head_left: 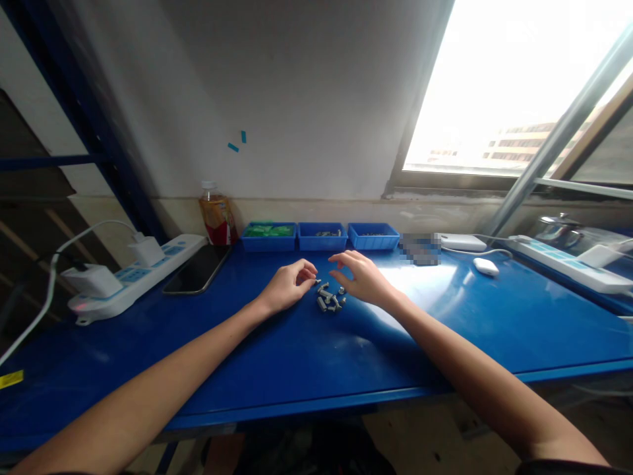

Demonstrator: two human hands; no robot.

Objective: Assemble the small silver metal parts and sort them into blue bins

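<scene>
Small silvery metal pieces, looking like screws and short cylindrical fittings point(322, 304), lie in a loose heap on the blue table point(277, 359). Just left of the heap, my left hand point(289, 285) pinches a small screw point(317, 282) between thumb and fingertips. Its tip points right, toward my other hand. My right hand point(363, 276) hovers at the heap's right side, thumb and fingers apart, with nothing visible between them.
Along the wall stand three blue bins: one with green packets point(270, 245), a middle one point(322, 244) and a right one point(374, 241) with small metal parts. A bottle point(216, 214), a phone point(198, 272) and power strips point(138, 277) flank the left; a white case point(486, 266) sits right.
</scene>
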